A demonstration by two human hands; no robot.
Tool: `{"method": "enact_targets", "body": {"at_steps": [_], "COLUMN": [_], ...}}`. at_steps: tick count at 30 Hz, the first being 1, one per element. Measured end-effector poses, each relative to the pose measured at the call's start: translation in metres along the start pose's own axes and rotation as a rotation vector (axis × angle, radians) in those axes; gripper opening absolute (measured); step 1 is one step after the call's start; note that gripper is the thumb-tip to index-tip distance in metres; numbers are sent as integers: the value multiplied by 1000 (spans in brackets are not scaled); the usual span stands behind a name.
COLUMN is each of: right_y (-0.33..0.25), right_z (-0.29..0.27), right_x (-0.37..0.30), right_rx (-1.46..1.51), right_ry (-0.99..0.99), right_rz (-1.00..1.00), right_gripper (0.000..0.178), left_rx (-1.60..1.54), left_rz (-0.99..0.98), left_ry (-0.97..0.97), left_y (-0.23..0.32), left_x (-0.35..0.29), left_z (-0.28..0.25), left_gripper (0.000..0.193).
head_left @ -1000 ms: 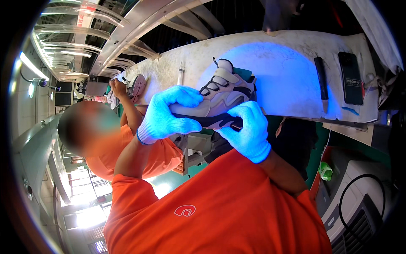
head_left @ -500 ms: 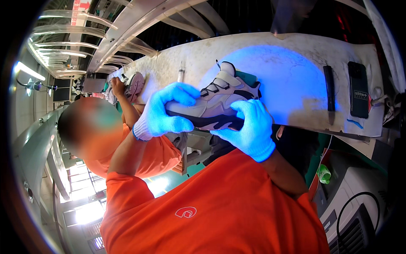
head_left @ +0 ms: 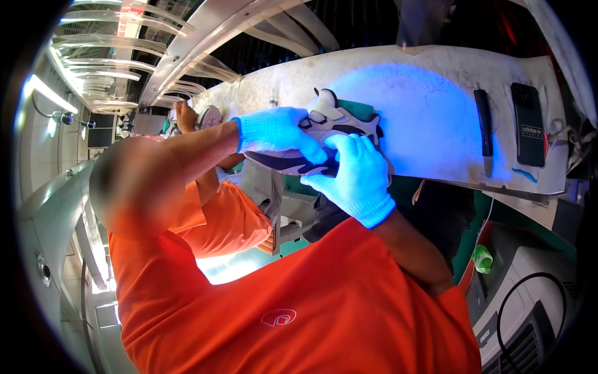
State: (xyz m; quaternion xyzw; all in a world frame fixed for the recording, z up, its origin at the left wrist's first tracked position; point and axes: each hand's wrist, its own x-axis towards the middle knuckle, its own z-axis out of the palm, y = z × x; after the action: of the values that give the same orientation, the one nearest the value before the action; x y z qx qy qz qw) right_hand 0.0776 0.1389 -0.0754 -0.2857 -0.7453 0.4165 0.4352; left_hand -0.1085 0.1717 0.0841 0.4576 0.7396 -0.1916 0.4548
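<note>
A light grey and black sneaker (head_left: 330, 126) is held tilted at the near edge of the white bench, its toe to the left and its sole edge towards me. Teal material (head_left: 356, 110) shows at its collar. My left hand (head_left: 280, 132), in a knitted glove lit blue, lies across the front of the shoe, its fingers wrapped over the upper. At the near side, my gloved right hand (head_left: 358, 177) grips the sidewall and sole towards the heel, with its fingertips bent onto the upper. The left hand covers the toe area.
On the bench (head_left: 430, 149), right of a blue light patch, lie a long black knife-like tool (head_left: 483, 124), a black phone (head_left: 528, 124) and a small blue strip (head_left: 524, 176). Another person in orange (head_left: 230, 218) sits at the left, a hand (head_left: 185, 116) near another shoe (head_left: 209, 117).
My left hand has slid from the toe to the right, over the shoe's upper. The right hand has shifted slightly left. The shoe is tilted a little differently.
</note>
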Motion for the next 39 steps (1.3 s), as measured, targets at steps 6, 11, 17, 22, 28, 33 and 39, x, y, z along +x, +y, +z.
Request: {"method": "enact_targets", "body": {"at_steps": [6, 11, 17, 22, 28, 33, 39], "right_y": [9, 13, 18, 18, 27, 29, 27], "right_z": [-15, -39, -33, -34, -36, -38, -43], "right_x": [0, -10, -6, -1, -1, 8, 19], "right_rx": [170, 82, 135, 80, 70, 46, 86], "right_ry": [127, 36, 48, 59, -49, -79, -175], "right_rz": [51, -107, -58, 42, 82, 27, 72], "right_gripper": [73, 83, 79, 79, 80, 81, 87], "left_rx": [58, 209, 255, 265, 274, 284, 250], "left_rz": [262, 707, 877, 865, 877, 901, 894], "left_ry": [108, 517, 534, 489, 447, 433, 416], "left_y": [14, -32, -47, -45, -48, -51, -52], "left_x": [-43, -59, -42, -38, -32, -28, -25], "left_z": [-21, 19, 10, 0, -9, -16, -20], "left_gripper": [84, 82, 73, 70, 72, 71, 65]}}
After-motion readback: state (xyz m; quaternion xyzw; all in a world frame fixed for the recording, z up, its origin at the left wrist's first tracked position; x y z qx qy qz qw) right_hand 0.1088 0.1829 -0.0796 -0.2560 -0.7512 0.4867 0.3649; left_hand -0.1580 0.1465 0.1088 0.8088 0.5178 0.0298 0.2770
